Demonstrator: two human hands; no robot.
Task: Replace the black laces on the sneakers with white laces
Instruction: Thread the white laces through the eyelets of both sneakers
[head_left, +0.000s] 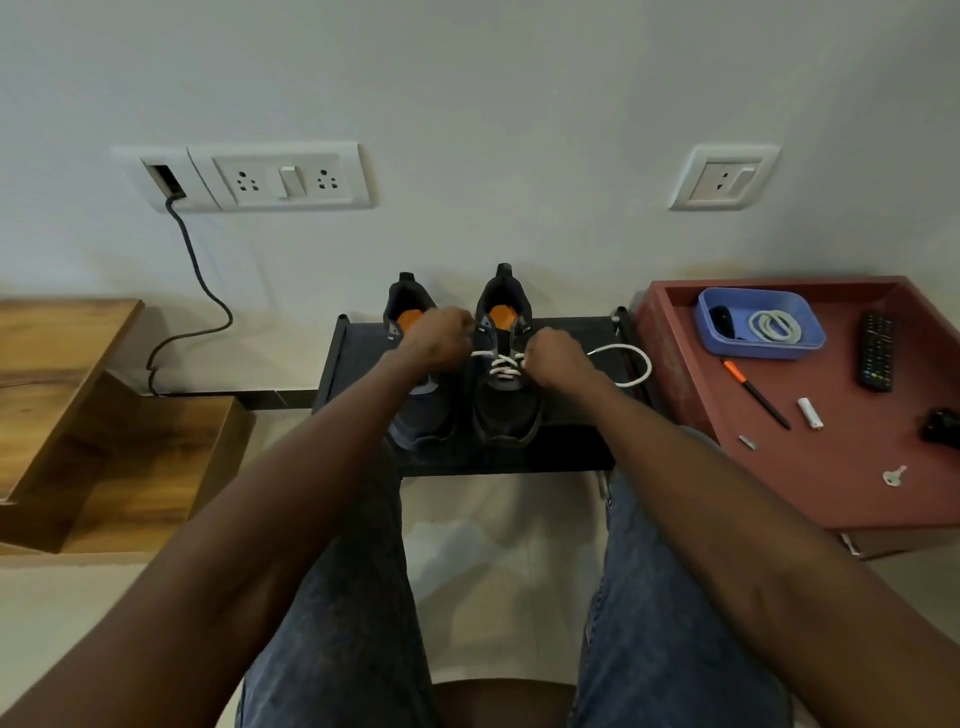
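Observation:
Two dark sneakers with orange insoles stand side by side on a low black rack (571, 447). The right sneaker (506, 405) has a white lace (503, 364) crossed through its lower eyelets. My left hand (439, 338) grips one end of the lace at the shoe's left side. My right hand (558, 358) grips the other end, and the rest of that end loops out to the right (636, 366) over the rack. The left sneaker (418, 421) is partly hidden behind my left hand and forearm. Its lacing cannot be seen.
A red tray-like table (810, 467) at the right holds a blue bin (810, 322) with a coiled white lace (774, 326), a remote (877, 349), a pen (756, 392), a key and small items. Wooden steps (78, 415) stand at the left. A cable (202, 291) hangs from wall sockets.

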